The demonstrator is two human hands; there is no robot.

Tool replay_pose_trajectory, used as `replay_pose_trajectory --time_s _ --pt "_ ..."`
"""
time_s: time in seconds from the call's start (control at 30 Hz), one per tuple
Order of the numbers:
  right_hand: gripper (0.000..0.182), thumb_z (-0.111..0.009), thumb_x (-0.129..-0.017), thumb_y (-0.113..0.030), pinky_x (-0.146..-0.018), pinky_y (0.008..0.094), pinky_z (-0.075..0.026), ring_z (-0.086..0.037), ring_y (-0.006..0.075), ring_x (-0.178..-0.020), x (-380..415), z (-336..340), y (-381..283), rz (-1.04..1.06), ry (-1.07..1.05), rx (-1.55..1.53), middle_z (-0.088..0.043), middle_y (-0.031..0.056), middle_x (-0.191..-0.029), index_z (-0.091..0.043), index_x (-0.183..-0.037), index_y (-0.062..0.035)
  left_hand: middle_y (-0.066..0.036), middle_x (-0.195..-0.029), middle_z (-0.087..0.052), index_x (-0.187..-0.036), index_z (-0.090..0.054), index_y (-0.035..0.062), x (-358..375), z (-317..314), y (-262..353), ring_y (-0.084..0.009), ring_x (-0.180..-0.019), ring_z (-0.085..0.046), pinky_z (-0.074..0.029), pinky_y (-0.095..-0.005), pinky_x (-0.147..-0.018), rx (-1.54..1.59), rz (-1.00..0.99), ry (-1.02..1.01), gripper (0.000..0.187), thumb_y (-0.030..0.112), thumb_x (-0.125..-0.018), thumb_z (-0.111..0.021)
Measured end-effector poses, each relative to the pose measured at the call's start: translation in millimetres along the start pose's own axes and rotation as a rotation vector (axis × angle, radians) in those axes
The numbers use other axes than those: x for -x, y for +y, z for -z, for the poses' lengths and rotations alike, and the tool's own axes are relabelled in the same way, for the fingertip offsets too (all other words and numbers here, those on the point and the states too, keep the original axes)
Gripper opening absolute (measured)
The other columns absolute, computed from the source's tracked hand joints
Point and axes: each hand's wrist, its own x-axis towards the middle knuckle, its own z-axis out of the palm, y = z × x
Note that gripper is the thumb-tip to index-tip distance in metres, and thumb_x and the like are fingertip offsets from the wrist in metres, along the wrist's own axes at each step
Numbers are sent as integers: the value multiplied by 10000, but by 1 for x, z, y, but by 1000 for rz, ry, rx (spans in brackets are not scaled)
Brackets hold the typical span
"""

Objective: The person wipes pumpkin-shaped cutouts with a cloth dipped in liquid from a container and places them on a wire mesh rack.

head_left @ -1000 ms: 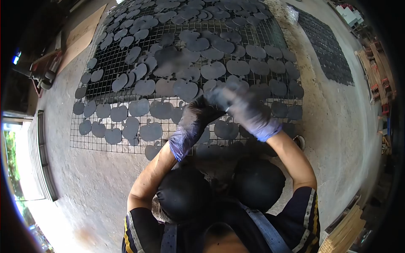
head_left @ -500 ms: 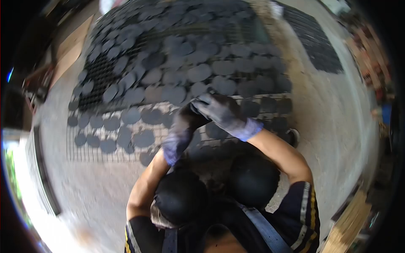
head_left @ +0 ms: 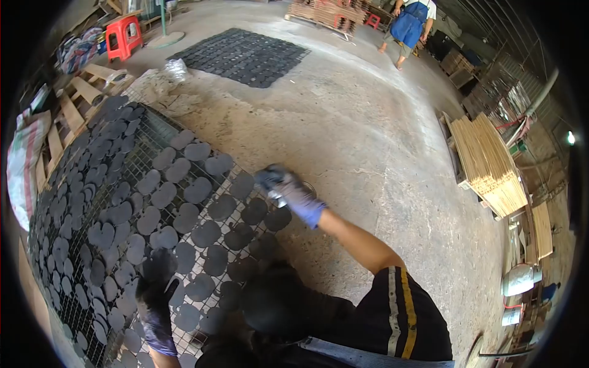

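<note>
Many dark, flat, rounded discs (head_left: pixel 164 195) lie on a wire grid (head_left: pixel 189 253) over the floor, some overlapping. My left hand (head_left: pixel 154 293), in a dark glove with a purple cuff, is low over the discs at the lower left, its thumb apart from its fingers. What lies under its fingertips is hard to make out. My right hand (head_left: pixel 283 187), gloved alike, is at the grid's right edge, beside the end discs. Motion smears its fingers, and whether it holds anything does not show. Part of a round rim (head_left: pixel 311 189) shows just behind it.
Another dark sheet of pieces (head_left: pixel 242 56) lies farther off on the concrete floor. A person (head_left: pixel 412 27) in a blue apron is at the top right. Around the sides are a red stool (head_left: pixel 124 38), wooden pallets (head_left: pixel 87 92), a striped sack (head_left: pixel 27 165) and stacked wooden boards (head_left: pixel 488 159).
The view has swung right, bringing the person and boards into sight. My hands, close together over the discs before, are now far apart, left over the discs and right at the grid's edge.
</note>
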Motion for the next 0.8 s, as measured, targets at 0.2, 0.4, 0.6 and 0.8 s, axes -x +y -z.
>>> replay_pose_trajectory --time_s 0.2,0.4,0.6,0.8 --pt "194 -513 -793 -210 -537 206 -404 -516 90 -644 52 131 32 -170 350 171 -576 35 -797 -535 -924 -68 -98 -1215 -400 -1236 -321 71 -35 -39 43 -243 -1063 -445 -416 -368 -825 205 192 -109 451 271 -837 -382" --pt "380 -645 -687 -374 -449 228 -405 -499 100 -490 70 142 87 -503 482 528 -544 36 -610 -530 -830 -41 -127 -1146 -454 -1195 -360 25 -78 -90 47 -255 -990 -497 -437 -388 -803 349 348 -80 456 112 -751 -416" --pt "273 -648 -674 -272 -645 309 -448 -581 238 -703 42 153 154 -256 425 776 -597 126 -754 -584 -832 -58 -150 -1106 -479 -1150 -396 -12 -100 -128 31 -267 -1012 -483 -431 -408 -815 534 352 -165 434 39 -719 -395" --pt "213 -510 -732 -223 -695 381 -450 -554 324 -814 6 165 204 -310 267 1118 -579 167 -848 -590 -860 -72 -136 -1063 -493 -1146 -386 -28 -108 -138 27 -261 -969 -503 -432 -417 -821 561 389 -87 426 19 -722 -394"
